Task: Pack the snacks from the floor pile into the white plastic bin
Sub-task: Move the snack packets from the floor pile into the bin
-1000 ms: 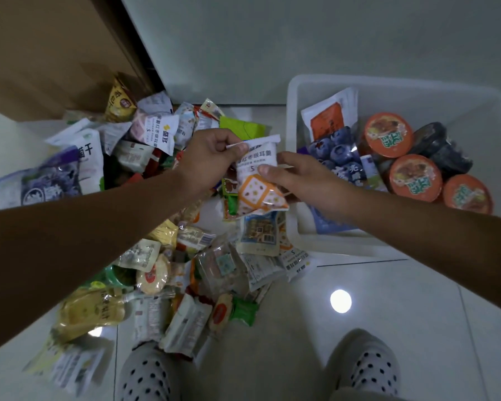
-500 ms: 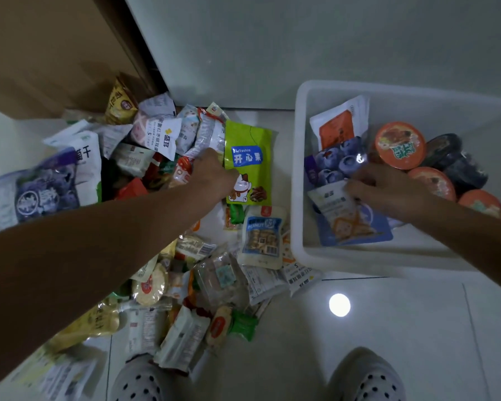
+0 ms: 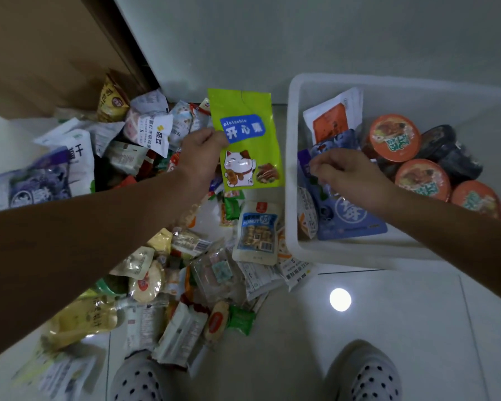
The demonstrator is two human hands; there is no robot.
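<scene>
Left hand (image 3: 198, 157) pinches the green pouch (image 3: 249, 140) by its left edge — the pouch hangs right of those fingers, beside the bin (image 3: 292, 212). Likely light, crinkly, slick; pinch firmly. Right hand (image 3: 344, 172) curls inside the bin — grip unclear.

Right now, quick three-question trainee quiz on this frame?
1. True or false: the green pistachio bag lies inside the white plastic bin.
2. The right hand is: A) gripping the green bag; B) over the blue bag in the bin; C) out of view.
3. How many orange-lidded cups show in the bin?

Key:
1. False: the left hand holds it outside the bin, above the floor pile.
2. B.
3. Three.
</scene>
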